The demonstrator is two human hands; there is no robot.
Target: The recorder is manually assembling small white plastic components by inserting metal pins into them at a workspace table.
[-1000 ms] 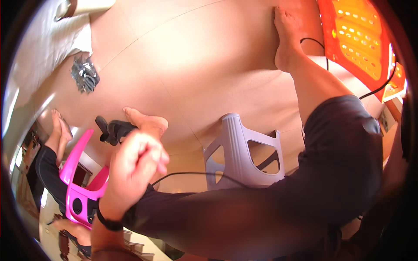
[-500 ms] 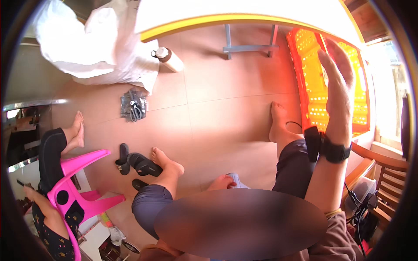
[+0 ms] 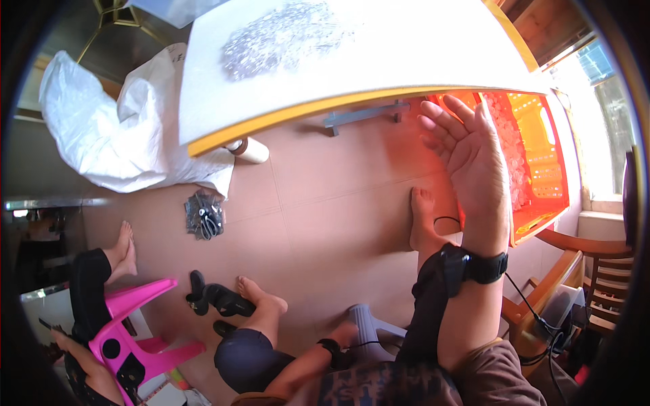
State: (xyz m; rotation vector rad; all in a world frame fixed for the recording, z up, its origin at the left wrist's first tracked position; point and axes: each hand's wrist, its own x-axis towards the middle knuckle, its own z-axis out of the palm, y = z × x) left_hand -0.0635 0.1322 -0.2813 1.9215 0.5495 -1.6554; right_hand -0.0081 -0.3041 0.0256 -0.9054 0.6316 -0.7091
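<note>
My right hand (image 3: 467,152) is raised in front of the orange plastic crate (image 3: 542,220), palm showing and fingers spread, with nothing in it. A black band with a small box circles that wrist. Low in the middle, my left hand (image 3: 344,333) is against or right beside a grey-blue plastic stool (image 3: 365,326); its fingers do not show clearly. Beyond the hands stands a white table (image 3: 406,61) with a yellow edge, bearing a heap of small shiny clear pieces (image 3: 284,40). The crate contains many pale translucent pieces (image 3: 516,162).
A large white sack (image 3: 128,135) stands left of the table, by a bottle (image 3: 252,151). A bagged cable (image 3: 204,215) and dark slippers (image 3: 227,300) lie on the floor. At left another person's legs (image 3: 88,291) are beside a pink stool (image 3: 145,298). A wooden chair (image 3: 542,284) is at right.
The view has tilted up, so more of the tabletop and its heap shows. My right hand has turned from edge-on to palm showing, fingers spread, and shifted left relative to the crate.
</note>
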